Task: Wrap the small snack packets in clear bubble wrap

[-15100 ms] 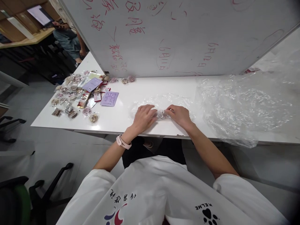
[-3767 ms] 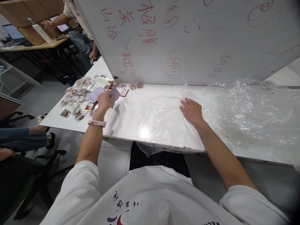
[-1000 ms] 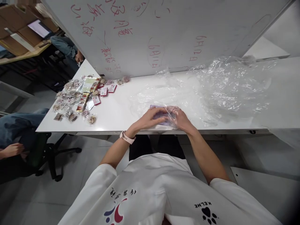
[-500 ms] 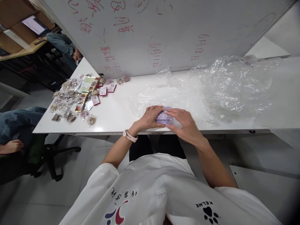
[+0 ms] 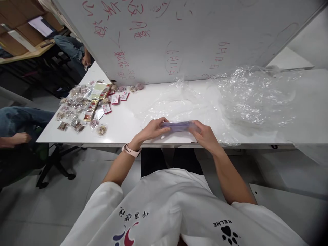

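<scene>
Between my hands, near the table's front edge, is a flat purple packet (image 5: 178, 126) in what looks like clear plastic, slightly smeared by motion. My left hand (image 5: 155, 129) pinches its left end between thumb and fingers. At its right end my right hand (image 5: 205, 135) grips it, with a bit of clear film by the fingertips. The packet is tilted, so its narrow side shows, and its exact kind cannot be made out. Thin clear plastic film (image 5: 169, 106) lies on the table just behind it.
A heap of crumpled clear plastic (image 5: 251, 97) covers the right of the white table (image 5: 128, 131). Several small clear sachets (image 5: 77, 102), gold-edged pouches (image 5: 98, 91) and red-white boxes (image 5: 115, 99) lie left. A whiteboard (image 5: 189, 30) stands behind. Another person's hand (image 5: 20, 138) is at far left.
My hands have moved apart to the packet's two ends. The packet has gone from lying under my hands to being tilted edge-on between them.
</scene>
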Demonstrator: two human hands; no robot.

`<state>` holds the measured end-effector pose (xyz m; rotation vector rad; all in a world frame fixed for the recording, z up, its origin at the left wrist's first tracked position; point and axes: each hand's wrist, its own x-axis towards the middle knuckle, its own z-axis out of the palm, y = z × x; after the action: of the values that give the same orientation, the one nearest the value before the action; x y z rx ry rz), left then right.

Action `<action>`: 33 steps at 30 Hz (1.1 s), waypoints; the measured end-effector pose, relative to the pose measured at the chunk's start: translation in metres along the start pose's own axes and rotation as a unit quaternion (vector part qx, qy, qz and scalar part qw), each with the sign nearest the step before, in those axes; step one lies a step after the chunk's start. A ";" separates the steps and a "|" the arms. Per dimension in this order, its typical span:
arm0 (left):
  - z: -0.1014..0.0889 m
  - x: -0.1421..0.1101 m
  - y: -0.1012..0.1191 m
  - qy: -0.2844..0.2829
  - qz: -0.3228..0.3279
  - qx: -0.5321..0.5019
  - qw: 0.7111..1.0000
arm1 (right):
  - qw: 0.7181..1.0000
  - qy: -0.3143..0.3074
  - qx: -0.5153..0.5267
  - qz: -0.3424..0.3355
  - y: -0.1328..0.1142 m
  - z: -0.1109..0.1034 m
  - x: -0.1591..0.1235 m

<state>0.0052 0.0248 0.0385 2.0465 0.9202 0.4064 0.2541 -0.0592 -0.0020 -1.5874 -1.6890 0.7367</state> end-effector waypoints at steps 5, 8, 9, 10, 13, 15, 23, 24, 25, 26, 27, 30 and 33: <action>0.005 0.032 -0.020 0.100 -0.074 -0.030 0.992 | 0.987 0.100 -0.106 0.064 0.018 -0.004 0.026; 0.008 0.046 -0.028 0.090 -0.102 -0.032 0.990 | 0.954 0.164 -0.242 0.072 0.026 -0.022 0.027; 0.009 0.049 -0.029 0.085 -0.107 -0.024 0.990 | 0.940 0.194 -0.275 0.057 0.025 -0.027 0.024; 0.009 0.051 -0.028 0.082 -0.113 -0.012 0.990 | 0.927 0.225 -0.298 0.032 0.022 -0.032 0.020; 0.010 0.053 -0.023 0.080 -0.133 0.022 0.988 | 0.902 0.275 -0.326 -0.064 -0.002 -0.037 0.004; 0.009 0.053 -0.019 0.081 -0.139 0.027 0.987 | 0.906 0.258 -0.310 -0.127 -0.023 -0.031 -0.006; 0.011 0.017 -0.003 -0.011 -0.149 -0.015 0.989 | 0.957 -0.045 -0.223 -0.183 -0.009 0.021 -0.018; 0.013 0.009 0.001 0.009 -0.148 0.033 0.988 | 0.960 -0.055 -0.213 -0.175 -0.002 0.024 -0.018; 0.015 0.001 0.006 0.046 -0.141 0.093 0.985 | 0.962 -0.060 -0.202 -0.173 0.004 0.025 -0.018; 0.016 -0.007 0.011 0.086 -0.122 0.156 0.976 | 0.964 -0.059 -0.190 -0.175 0.008 0.026 -0.018; 0.017 -0.014 0.016 0.117 -0.089 0.210 0.966 | 0.966 -0.052 -0.179 -0.181 0.009 0.025 -0.018; 0.012 -0.027 0.025 0.094 0.035 0.283 0.954 | 0.975 -0.015 -0.140 -0.170 0.008 0.019 -0.010; 0.000 -0.017 0.019 0.055 0.052 0.278 0.958 | 0.990 0.014 -0.108 -0.089 0.008 0.010 0.013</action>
<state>0.0023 0.0047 0.0545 2.6141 1.0859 0.3463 0.2506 -0.0448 -0.0129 -1.5552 -1.9133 0.4516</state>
